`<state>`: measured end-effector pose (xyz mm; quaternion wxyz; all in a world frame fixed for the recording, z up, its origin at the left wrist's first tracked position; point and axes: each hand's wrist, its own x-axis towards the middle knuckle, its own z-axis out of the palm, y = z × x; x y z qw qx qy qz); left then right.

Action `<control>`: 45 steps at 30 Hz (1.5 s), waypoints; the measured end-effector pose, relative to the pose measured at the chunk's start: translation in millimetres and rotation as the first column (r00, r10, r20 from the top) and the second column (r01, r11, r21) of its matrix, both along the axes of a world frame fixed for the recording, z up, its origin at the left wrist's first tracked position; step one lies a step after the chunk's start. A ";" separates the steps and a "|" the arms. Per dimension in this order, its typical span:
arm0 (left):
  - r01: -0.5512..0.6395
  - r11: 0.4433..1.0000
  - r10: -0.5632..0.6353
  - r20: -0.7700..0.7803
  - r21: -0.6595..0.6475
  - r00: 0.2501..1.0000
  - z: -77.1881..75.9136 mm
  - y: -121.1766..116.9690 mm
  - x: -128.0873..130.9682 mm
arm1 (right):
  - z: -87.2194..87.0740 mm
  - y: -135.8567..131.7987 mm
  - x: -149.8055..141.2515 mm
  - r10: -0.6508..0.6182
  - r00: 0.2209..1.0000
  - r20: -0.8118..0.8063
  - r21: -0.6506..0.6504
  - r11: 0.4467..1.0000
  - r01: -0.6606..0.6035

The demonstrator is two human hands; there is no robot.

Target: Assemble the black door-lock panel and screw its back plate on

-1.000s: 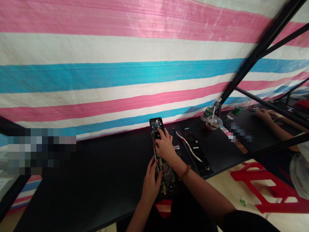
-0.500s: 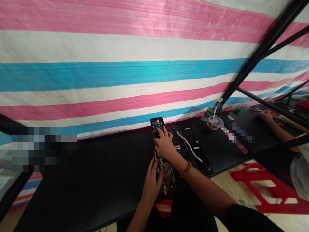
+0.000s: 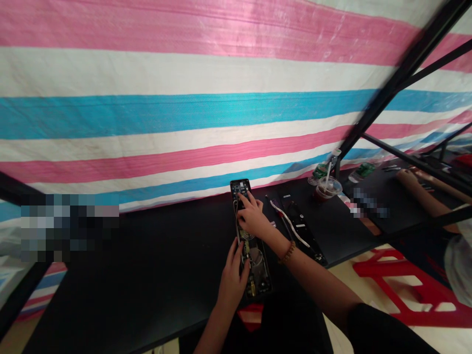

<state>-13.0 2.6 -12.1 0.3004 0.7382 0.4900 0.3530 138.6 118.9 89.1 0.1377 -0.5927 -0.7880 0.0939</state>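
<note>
Steadying looks like the left hand's (image 3: 230, 278) job: it lies along the left edge of the case (image 3: 262, 275), thumb apart from the fingers, so open and resting rather than clamped, probably to stop the thing sliding. Right hand (image 3: 254, 220) reaches over the case's far half, fingers spread at the board (image 3: 241, 186); can't tell if the tips are pinching anything. The case sits lengthwise on the table (image 3: 165, 255), open side up, I'd guess so both hands can get at its insides.

Materials-wise, the case is long, narrow and dark with rounded corners, thin pale wires looping inside and a brassy part (image 3: 252, 287) at its near end. Right of the case there's a flat, glossy-looking black panel (image 3: 304, 228) with a floppy white cable (image 3: 295, 228). Further right, a clear plastic cup (image 3: 328, 189) with a straw. Behind the case hangs a creased, slightly shiny striped sheet (image 3: 184, 115).
</note>
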 end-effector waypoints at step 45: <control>-0.148 0.984 0.163 -0.181 0.096 0.970 -2.2 -7.9 -42.1 | -78.4 -93.6 87.5 -0.290 0.906 -0.308 -0.021 0.954 0.298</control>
